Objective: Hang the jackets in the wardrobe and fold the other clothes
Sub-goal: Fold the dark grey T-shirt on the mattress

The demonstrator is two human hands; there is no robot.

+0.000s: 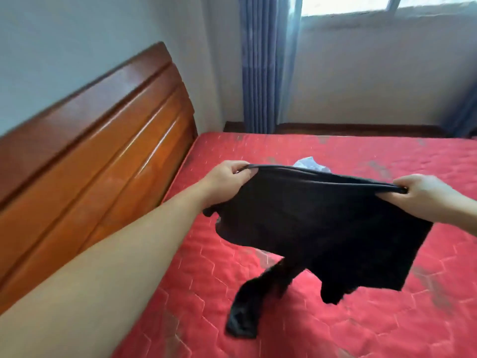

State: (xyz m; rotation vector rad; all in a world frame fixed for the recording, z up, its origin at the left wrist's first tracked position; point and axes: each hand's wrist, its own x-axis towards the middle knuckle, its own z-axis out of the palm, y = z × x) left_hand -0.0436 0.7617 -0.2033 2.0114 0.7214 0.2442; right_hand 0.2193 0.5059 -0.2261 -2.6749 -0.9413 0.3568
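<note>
A: Status on the black garment (317,223)?

B: Held up over the bed (387,326), mid-mattress, nearer the headboard (98,140) side than the far edge. Left hand (227,177) is pinching one end of the top hem, fingers curled round it. Right hand (423,195) is doing the same at the other end. Hem pulled taut between them.

A: Axis?

B: Long axis of the hem runs hand to hand, roughly parallel to the bed's window-side edge, dipping a bit toward the right hand. The rest hangs down from it. A tail of black fabric trails onto the mattress toward the near edge.

A: Next move?

B: Likely lay it flat, then fold. Both hands are equally engaged, neither nearer. The cloth hangs below and toward the person, so lowering forward should spread it.

A: Anything else?

B: A pale crumpled item (309,163) lies behind the hem, mostly hidden.
</note>
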